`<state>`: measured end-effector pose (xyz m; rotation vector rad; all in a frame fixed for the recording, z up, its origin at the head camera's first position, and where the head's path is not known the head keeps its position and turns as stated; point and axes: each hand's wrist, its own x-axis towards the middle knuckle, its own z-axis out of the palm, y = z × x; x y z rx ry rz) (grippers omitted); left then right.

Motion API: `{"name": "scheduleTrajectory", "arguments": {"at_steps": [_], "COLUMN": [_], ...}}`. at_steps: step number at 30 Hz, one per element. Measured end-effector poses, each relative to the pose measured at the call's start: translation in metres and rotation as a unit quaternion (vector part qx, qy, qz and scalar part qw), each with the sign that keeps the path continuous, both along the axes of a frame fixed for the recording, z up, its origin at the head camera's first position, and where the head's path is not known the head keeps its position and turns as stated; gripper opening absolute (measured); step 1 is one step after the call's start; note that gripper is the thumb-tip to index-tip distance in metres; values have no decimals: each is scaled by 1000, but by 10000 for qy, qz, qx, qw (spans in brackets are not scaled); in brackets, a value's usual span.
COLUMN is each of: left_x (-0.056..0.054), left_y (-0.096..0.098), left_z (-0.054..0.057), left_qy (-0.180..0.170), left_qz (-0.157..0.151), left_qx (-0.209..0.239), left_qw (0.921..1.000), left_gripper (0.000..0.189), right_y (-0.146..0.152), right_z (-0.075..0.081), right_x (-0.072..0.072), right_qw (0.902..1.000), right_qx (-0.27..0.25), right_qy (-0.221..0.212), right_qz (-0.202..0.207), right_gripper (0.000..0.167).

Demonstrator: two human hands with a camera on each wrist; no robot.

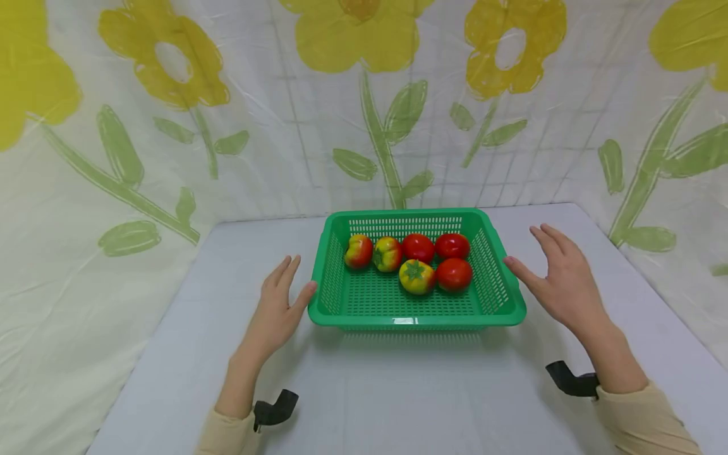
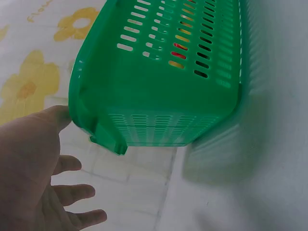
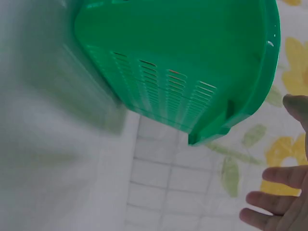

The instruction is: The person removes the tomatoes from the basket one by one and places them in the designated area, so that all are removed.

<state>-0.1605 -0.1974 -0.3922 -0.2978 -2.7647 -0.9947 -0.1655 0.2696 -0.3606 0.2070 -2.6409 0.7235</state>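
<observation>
A green plastic basket (image 1: pixel 415 321) with slotted walls stands on the white table. Inside it lie several red tomatoes (image 1: pixel 454 274) and yellow-and-red bell peppers (image 1: pixel 417 277). My left hand (image 1: pixel 279 309) is beside the basket's left end, fingers spread, the thumb tip right at the rim; the left wrist view shows the thumb by the green rim (image 2: pixel 77 96) and the other fingers extended. On the opposite side, my right hand (image 1: pixel 563 284) has its fingers extended, with the thumb close to the right rim. In the right wrist view those fingers (image 3: pixel 274 202) stand apart from the basket (image 3: pixel 159 62).
A white cloth (image 1: pixel 256 158) printed with yellow flowers hangs behind the table and along its sides. The white tabletop (image 1: pixel 398 392) spreads in front of the basket. Each wrist wears a black camera mount (image 1: pixel 275 409).
</observation>
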Motion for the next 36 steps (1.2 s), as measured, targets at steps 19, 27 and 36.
{"name": "scheduleTrajectory", "arguments": {"at_steps": [19, 27, 36], "left_x": [5, 4, 3], "left_y": [10, 14, 14], "left_z": [-19, -21, -26], "left_qy": [95, 3, -151], "left_qz": [-447, -565, -435], "left_qx": [1066, 1641, 1904], "left_qw": [9933, 9848, 9806], "left_gripper": [58, 54, 54], "right_y": [-24, -39, -68], "right_z": [1, 2, -1], "right_x": [1, 10, 15], "right_qw": [9943, 9855, 9728], "right_qx": [-672, -1112, -2048], "right_qy": [720, 1178, 252], "right_qz": [406, 495, 1056], "right_gripper": [65, 58, 54]}}
